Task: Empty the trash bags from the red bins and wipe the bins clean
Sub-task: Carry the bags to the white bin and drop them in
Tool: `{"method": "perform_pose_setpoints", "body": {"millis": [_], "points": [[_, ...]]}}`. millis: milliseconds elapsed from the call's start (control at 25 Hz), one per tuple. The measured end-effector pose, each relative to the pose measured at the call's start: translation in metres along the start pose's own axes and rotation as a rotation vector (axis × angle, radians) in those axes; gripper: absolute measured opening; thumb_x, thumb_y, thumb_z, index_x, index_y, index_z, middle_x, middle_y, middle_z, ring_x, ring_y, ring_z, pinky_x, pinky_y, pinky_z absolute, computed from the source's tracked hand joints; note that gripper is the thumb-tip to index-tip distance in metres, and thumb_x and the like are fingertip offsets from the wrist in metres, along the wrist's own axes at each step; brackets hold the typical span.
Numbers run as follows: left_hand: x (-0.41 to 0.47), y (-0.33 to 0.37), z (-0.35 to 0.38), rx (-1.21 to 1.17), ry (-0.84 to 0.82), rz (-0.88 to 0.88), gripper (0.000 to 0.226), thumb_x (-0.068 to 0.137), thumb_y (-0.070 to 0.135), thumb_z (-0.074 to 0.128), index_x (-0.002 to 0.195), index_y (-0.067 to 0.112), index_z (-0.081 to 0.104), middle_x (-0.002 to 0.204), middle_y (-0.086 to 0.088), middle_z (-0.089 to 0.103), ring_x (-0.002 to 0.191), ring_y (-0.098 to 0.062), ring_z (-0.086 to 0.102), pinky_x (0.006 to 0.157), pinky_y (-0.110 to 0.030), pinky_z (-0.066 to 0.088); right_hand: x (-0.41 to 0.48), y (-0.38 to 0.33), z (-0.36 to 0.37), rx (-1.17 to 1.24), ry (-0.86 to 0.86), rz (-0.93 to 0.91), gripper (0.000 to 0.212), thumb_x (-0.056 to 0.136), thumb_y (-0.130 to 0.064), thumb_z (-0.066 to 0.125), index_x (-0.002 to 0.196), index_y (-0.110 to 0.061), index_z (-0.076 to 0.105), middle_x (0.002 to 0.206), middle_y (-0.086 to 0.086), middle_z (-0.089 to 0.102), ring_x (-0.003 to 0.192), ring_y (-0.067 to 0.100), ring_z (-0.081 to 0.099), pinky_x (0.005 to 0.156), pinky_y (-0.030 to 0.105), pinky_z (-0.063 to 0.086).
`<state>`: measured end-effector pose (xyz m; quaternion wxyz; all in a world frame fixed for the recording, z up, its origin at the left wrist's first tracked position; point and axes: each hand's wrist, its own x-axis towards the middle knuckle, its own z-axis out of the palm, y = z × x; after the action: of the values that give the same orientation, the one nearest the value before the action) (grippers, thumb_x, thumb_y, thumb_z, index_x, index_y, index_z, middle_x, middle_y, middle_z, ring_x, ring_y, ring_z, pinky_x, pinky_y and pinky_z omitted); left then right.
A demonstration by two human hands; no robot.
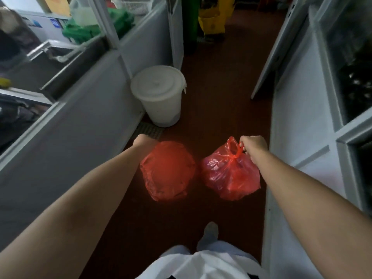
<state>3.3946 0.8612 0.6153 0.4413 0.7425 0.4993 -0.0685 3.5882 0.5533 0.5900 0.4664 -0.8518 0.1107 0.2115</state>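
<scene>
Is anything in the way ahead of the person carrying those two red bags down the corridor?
Partly. A white lidded bucket stands against the left wall just ahead of the left red bag, narrowing the passage. To its right the dark floor is open up to the yellow object at the far end.

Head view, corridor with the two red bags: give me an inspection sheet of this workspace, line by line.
Surface: dark red floor, with a drain grate by the left wall.
Job's things: left red bag; right red bag, top knotted; no red bin seen.
Clutter: white lidded bucket against the left wall; what looks like a yellow mop bucket at the far end.
Grippers: right hand grips the right red bag's knot; left hand is just above the left red bag, fingers hidden.
Cables: nothing seen.
Surroundings: narrow corridor between pale partition walls with windows on both sides.
</scene>
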Motion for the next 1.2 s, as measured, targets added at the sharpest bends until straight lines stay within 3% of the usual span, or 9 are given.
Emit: {"method": "perform_pose_setpoints", "body": {"millis": [160, 240, 400, 560, 760, 880, 1040, 1200], "points": [[0.062, 0.070, 0.014, -0.051, 0.105, -0.018, 0.023, 0.078, 0.014, 0.076, 0.092, -0.004, 0.073, 0.088, -0.015, 0.073, 0.081, -0.027, 0.069, 0.074, -0.040, 0.058, 0.093, -0.061, -0.005, -0.043, -0.008, 0.002, 0.016, 0.077, -0.015, 0.060, 0.078, -0.005, 0.072, 0.065, 0.005, 0.064, 0.054, 0.018, 0.055, 0.053, 0.030, 0.041], [0.096, 0.101, 0.026, -0.034, 0.102, -0.045, 0.023, 0.076, 0.015, 0.076, 0.091, -0.003, 0.073, 0.089, -0.016, 0.073, 0.083, -0.030, 0.069, 0.071, -0.037, 0.057, 0.141, -0.088, -0.002, -0.069, -0.037, -0.008, 0.014, 0.077, -0.014, 0.060, 0.076, -0.006, 0.071, 0.066, 0.006, 0.064, 0.054, 0.018, 0.054, 0.052, 0.030, 0.041], [0.186, 0.163, 0.053, 0.023, 0.088, -0.083, 0.024, 0.081, 0.016, 0.072, 0.099, -0.001, 0.072, 0.100, -0.017, 0.072, 0.098, -0.035, 0.070, 0.086, -0.042, 0.059, 0.251, -0.149, 0.010, -0.116, -0.014, -0.030, 0.012, 0.075, -0.011, 0.060, 0.073, -0.007, 0.070, 0.067, 0.007, 0.065, 0.055, 0.020, 0.056, 0.053, 0.030, 0.043], [0.270, 0.225, 0.071, 0.204, 0.044, -0.015, 0.031, 0.090, 0.023, 0.066, 0.108, -0.001, 0.071, 0.110, -0.018, 0.071, 0.107, -0.035, 0.066, 0.091, -0.042, 0.056, 0.349, -0.208, 0.021, -0.172, -0.005, -0.034, 0.012, 0.072, -0.012, 0.060, 0.067, -0.007, 0.069, 0.063, 0.009, 0.064, 0.056, 0.023, 0.056, 0.059, 0.034, 0.045], [0.355, 0.295, 0.073, 0.256, 0.036, -0.083, 0.034, 0.089, 0.027, 0.063, 0.106, -0.001, 0.070, 0.108, -0.016, 0.071, 0.105, -0.035, 0.066, 0.085, -0.039, 0.054, 0.456, -0.287, 0.046, -0.369, -0.111, -0.082, 0.015, 0.080, -0.016, 0.060, 0.078, -0.007, 0.072, 0.071, 0.008, 0.067, 0.065, 0.025, 0.062, 0.058, 0.028, 0.042], [0.383, 0.317, 0.078, 0.281, 0.050, -0.127, 0.033, 0.090, 0.025, 0.058, 0.106, -0.001, 0.070, 0.108, -0.017, 0.071, 0.104, -0.034, 0.066, 0.085, -0.037, 0.054, 0.504, -0.320, 0.067, -0.572, -0.216, -0.170, 0.021, 0.086, -0.021, 0.058, 0.081, -0.008, 0.073, 0.083, 0.009, 0.071, 0.083, 0.028, 0.067, 0.072, 0.033, 0.051], [0.430, 0.352, 0.094, 0.165, 0.090, -0.238, 0.037, 0.093, 0.030, 0.055, 0.106, -0.001, 0.070, 0.109, -0.018, 0.070, 0.106, -0.035, 0.065, 0.085, -0.036, 0.052, 0.593, -0.373, 0.106, -0.711, -0.349, -0.283, 0.024, 0.088, -0.021, 0.057, 0.088, -0.004, 0.074, 0.091, 0.013, 0.073, 0.090, 0.032, 0.068, 0.073, 0.030, 0.047], [0.443, 0.387, 0.115, -0.021, 0.186, -0.368, 0.033, 0.090, 0.032, 0.058, 0.094, 0.002, 0.073, 0.100, -0.016, 0.073, 0.098, -0.033, 0.068, 0.073, -0.031, 0.047, 0.651, -0.414, 0.133, -0.837, -0.489, -0.363, 0.023, 0.086, -0.017, 0.058, 0.091, -0.001, 0.074, 0.096, 0.016, 0.072, 0.093, 0.035, 0.068, 0.073, 0.032, 0.049]]}}
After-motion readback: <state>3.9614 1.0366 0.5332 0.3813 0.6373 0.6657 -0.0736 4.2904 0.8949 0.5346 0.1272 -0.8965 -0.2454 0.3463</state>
